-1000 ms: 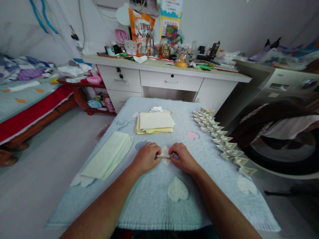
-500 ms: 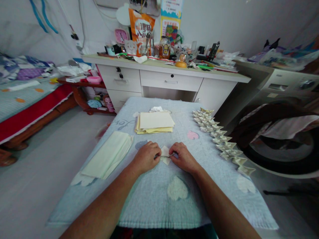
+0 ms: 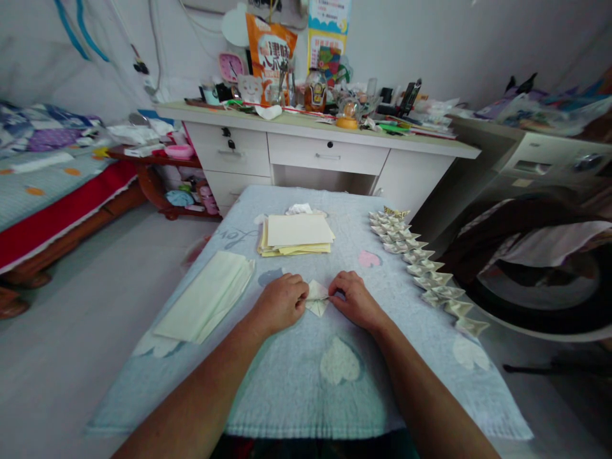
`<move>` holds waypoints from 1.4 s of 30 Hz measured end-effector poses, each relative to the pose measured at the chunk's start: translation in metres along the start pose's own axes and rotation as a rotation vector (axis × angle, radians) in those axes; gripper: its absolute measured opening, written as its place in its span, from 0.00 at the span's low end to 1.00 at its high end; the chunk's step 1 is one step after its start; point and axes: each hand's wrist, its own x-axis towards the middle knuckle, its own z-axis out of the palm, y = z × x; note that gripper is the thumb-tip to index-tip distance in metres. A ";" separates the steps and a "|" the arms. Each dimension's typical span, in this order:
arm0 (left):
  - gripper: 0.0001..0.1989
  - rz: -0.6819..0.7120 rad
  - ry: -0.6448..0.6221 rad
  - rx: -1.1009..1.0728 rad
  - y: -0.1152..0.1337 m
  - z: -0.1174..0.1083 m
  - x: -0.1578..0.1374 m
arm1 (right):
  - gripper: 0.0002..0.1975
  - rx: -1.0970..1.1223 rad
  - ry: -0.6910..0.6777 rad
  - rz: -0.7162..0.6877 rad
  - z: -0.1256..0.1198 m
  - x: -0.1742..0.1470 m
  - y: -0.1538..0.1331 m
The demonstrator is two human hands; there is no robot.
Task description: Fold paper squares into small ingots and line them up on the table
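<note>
Cloth-covered bench [image 3: 287,389] (script reads "Lov…") | orange bag [image 3: 262,46] behind: "津味" | left hand [image 3: 285,299]: closed, pinching folded paper [image 3: 317,305] | right hand [image 3: 352,298]: half-curled at paper's right tip, slightly farther out than before; grip, I cannot tell | paper: between hands, more uncovered now

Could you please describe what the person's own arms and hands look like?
The left hand and right hand are bare, with no gloves. Both forearms are uncovered, and no sleeves show in view. No watch or bracelet is visible; rings cannot be ruled out at this size.
</note>
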 end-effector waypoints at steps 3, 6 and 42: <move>0.04 -0.021 -0.018 0.007 -0.001 -0.001 0.000 | 0.04 0.013 -0.007 0.005 0.001 0.001 0.002; 0.05 -0.033 -0.045 0.010 -0.002 -0.002 0.001 | 0.04 0.018 -0.005 0.009 0.001 0.001 0.003; 0.03 0.027 -0.004 -0.087 -0.016 0.000 0.000 | 0.04 -0.037 -0.020 -0.120 0.014 0.004 -0.010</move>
